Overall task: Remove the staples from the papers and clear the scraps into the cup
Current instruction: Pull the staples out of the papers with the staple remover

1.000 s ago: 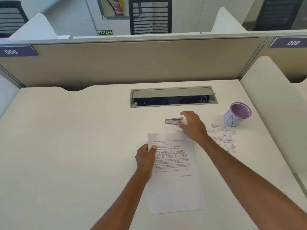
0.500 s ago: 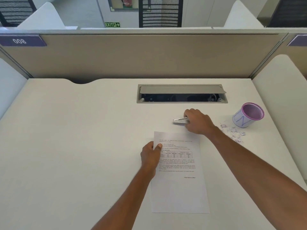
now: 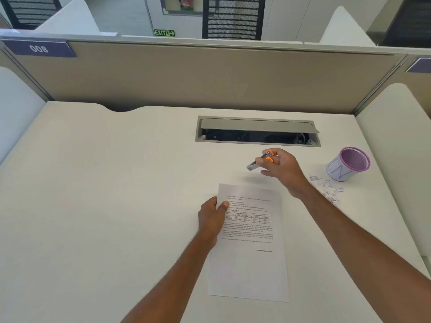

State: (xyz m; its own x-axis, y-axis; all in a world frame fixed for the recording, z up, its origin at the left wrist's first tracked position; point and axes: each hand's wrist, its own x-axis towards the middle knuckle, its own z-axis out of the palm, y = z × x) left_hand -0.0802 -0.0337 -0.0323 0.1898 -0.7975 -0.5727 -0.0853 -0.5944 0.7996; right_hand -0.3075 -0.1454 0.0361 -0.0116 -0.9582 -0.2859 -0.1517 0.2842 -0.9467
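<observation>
While the right hand holds the remover lifted off the surface, its grip clamped on the orange handles with the metal end pointing down and left, the step in hand looks to be bringing the tool to the paper.

Seen from the head, the paper lies flat and printed side up, on the near side of the remover and apart from it. The left hand pinches the paper's left edge close to the far-left corner, thumb on top of the sheet, so its grip is clamped on the paper. No staple can be made out; it is too small to tell, though the corner by the thumb is the likely place.

To do this well, the left hand should pin that corner flat and taut, with the thumb just beside the staple and not over it. The remover wants to come in low, slide under the staple's crown, then squeeze and lift straight, so the sheet does not tear. Whether the remover's jaws are apart I cannot tell.

The cup stands upright on the right, well apart from the paper. Scraps lie scattered on the surface just near-left of it, outside it, not yet cleared in.
</observation>
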